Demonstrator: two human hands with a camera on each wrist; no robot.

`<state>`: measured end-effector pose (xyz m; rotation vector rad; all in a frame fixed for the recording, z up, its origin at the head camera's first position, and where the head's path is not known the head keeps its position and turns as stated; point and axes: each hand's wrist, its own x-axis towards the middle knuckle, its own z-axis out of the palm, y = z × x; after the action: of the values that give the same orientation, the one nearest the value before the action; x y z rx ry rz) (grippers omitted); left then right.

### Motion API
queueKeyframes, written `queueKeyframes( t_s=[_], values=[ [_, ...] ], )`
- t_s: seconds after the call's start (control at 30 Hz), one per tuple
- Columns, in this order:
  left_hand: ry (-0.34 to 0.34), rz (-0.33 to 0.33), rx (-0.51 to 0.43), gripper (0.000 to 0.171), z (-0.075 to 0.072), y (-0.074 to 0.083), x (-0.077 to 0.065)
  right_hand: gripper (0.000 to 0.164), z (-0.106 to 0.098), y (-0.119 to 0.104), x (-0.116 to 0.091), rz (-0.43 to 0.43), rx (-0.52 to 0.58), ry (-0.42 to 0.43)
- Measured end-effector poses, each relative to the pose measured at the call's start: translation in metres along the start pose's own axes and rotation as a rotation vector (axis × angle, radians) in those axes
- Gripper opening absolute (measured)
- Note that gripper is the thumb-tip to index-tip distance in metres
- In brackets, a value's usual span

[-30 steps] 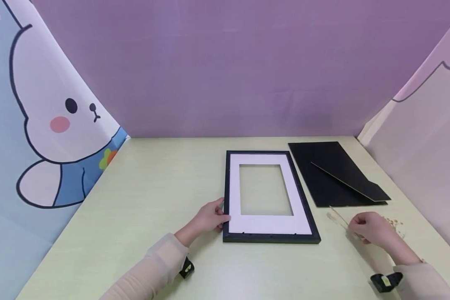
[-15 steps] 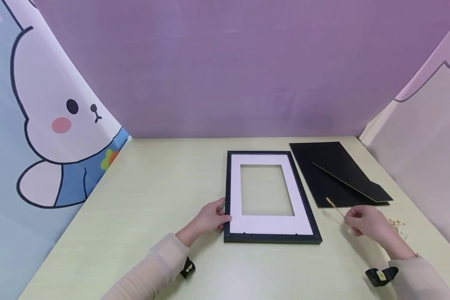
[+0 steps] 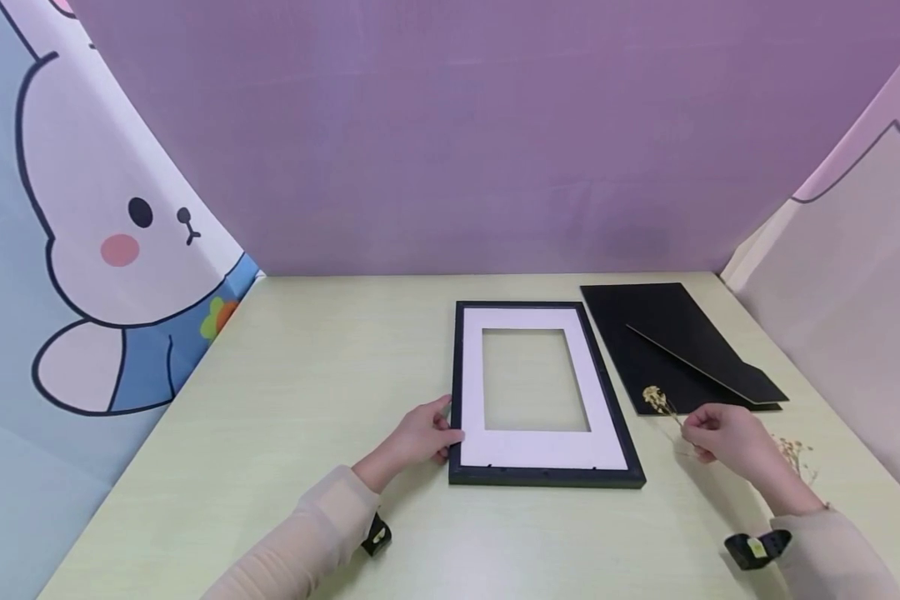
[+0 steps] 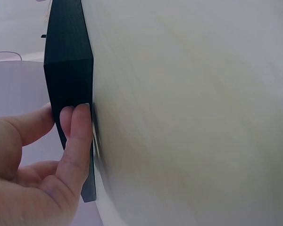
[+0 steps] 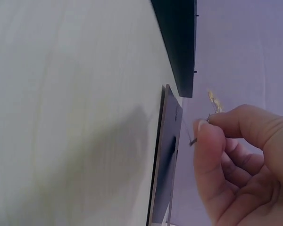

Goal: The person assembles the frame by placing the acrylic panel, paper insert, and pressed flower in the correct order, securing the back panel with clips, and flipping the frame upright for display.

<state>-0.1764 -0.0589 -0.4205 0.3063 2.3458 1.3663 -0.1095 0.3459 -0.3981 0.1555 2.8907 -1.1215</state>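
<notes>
A black picture frame (image 3: 547, 476) with a white mat (image 3: 543, 448) inside it lies on the table, its mat surrounding a rectangular opening. My left hand (image 3: 417, 431) grips the frame's left side near the front corner, thumb on the upper edge and fingers against the outer side (image 4: 68, 84). To the right of the frame, my right hand (image 3: 731, 437) pinches the thin stem of a dried flower sprig (image 3: 655, 400) between thumb and index finger. The sprig's yellowish head points away to the left, over the near edge of a black board; in the right wrist view the dried flower (image 5: 215, 101) shows behind the fingertips.
The black backing board (image 3: 656, 333) lies right of the frame, with its stand flap (image 3: 708, 364) raised at an angle. More dried flowers (image 3: 795, 454) lie on the table (image 3: 330, 375) behind the right wrist. A purple backdrop (image 3: 450, 150) rises at the table's far edge.
My right hand has moved slightly left and away from me with the sprig, and the sprig has turned so its flower head shows. The left hand stays on the frame.
</notes>
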Motion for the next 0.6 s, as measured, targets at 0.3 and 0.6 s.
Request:
queueKeyframes(
  t_s=[0.3,0.6],
  values=[
    [0.001,-0.017,-0.006,0.068,0.001,0.0,0.002,0.019,0.0,-0.001,0.008,0.037,0.208,-0.056],
    [0.004,-0.015,-0.004,0.069,0.001,-0.001,0.003,0.023,0.002,-0.006,0.018,0.009,0.454,-0.162]
  ],
)
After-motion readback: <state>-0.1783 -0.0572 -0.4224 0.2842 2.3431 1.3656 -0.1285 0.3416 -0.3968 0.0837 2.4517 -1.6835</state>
